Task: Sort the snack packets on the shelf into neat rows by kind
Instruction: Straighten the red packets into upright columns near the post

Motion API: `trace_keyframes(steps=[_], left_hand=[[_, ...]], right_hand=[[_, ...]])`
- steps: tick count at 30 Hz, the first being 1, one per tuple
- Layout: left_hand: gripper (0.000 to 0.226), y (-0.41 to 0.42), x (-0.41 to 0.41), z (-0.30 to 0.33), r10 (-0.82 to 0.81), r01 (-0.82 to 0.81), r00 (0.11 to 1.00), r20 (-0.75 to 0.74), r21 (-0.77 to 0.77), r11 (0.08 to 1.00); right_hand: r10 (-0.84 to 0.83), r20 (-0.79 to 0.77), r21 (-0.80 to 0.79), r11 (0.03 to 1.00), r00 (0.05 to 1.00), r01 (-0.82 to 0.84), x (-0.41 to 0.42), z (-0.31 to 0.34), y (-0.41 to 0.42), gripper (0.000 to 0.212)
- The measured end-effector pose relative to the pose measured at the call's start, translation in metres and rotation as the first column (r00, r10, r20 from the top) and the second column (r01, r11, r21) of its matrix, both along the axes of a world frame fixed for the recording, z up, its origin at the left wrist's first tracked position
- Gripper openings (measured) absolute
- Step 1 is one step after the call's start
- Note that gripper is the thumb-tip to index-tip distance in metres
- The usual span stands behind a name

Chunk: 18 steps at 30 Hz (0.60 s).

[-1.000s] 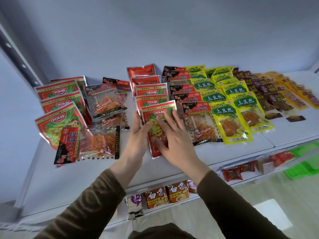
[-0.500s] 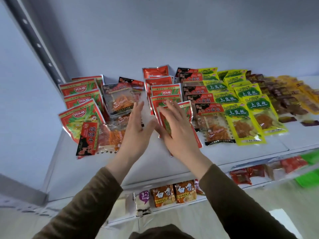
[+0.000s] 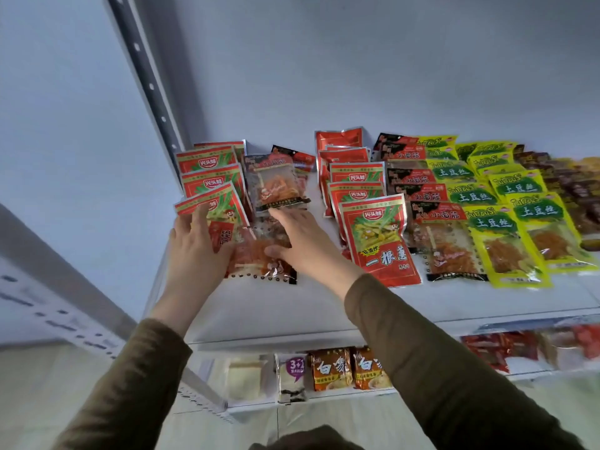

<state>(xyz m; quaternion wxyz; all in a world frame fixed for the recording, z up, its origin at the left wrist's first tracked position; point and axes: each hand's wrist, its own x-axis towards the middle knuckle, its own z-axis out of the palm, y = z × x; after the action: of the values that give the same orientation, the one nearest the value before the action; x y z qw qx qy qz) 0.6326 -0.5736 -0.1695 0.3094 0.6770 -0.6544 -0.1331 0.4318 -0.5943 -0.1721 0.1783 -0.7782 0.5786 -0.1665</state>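
Both hands are on the clear plastic packet of orange strips with a red label (image 3: pixel 256 254), lying on the white shelf (image 3: pixel 292 306). Left hand (image 3: pixel 194 248) fingers curl over its label end, right hand (image 3: pixel 305 241) fingers lie spread flat on top. Red-and-green foil packets (image 3: pixel 211 186) sit just beyond my left fingers.

Sleeves: both arms wear long sleeves of plain olive-brown knit fabric, free of print or logo.
Cuffs: each sleeve ends at the wrist with a soft, unribbed edge.
Left hand (image 3: pixel 194 251): bare, no glove, ring or watch.
Right hand (image 3: pixel 311 245): bare likewise.
Torso: a sliver of dark olive-brown garment shows at the bottom edge.
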Motion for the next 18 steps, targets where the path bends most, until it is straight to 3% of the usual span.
trace_keyframes(steps=[5, 9, 14, 18], left_hand=[[0.085, -0.009, -0.001, 0.009, 0.014, -0.025, 0.983, -0.185, -0.061, 0.998], [0.081, -0.019, -0.013, 0.028, -0.075, 0.027, 0.962, -0.261, -0.184, 0.983], [0.067, -0.051, -0.048, 0.058, -0.238, 0.165, 0.936, -0.261, -0.272, 0.948], [0.072, -0.069, -0.069, 0.061, -0.220, 0.158, 0.955, -0.201, -0.285, 0.945]], right_hand=[[0.025, -0.043, -0.085, 0.996, 0.999, -0.029, -0.007, -0.006, -0.004, 0.082], [-0.002, 0.025, -0.157, 0.988, 1.000, 0.006, -0.017, 0.005, -0.002, 0.090], [0.023, 0.291, -0.219, 0.975, 0.957, 0.043, -0.026, 0.016, -0.005, 0.088], [-0.144, 0.507, -0.096, 0.970, 0.850, 0.221, -0.027, 0.007, -0.015, 0.087]])
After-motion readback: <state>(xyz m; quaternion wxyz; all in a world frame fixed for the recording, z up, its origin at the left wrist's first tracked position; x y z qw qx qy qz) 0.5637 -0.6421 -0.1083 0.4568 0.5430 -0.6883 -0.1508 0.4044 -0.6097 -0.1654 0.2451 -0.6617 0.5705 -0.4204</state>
